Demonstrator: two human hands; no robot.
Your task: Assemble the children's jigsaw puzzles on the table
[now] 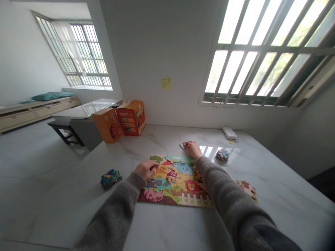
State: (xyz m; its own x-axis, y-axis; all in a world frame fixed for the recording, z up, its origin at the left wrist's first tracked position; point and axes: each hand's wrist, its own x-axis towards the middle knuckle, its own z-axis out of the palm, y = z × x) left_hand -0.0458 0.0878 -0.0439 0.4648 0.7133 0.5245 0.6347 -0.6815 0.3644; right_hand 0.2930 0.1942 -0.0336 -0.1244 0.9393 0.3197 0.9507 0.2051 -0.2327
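Note:
A colourful jigsaw puzzle (183, 186) with farm and animal pictures lies on the white marbled table. At its left edge rests my left hand (146, 169), fingers curled together; whether anything is between them is too small to tell. My right hand (193, 150) reaches beyond the puzzle's far edge, its fingertips closed on a small red and teal puzzle piece (182, 145) on the table. My right forearm covers part of the puzzle's right side.
Piles of pieces lie at the left (111, 179), right (222, 155) and lower right (247, 189). Two orange boxes, one (107, 125) beside the other (131, 118), stand at the back left. A white device (229, 133) lies near the wall.

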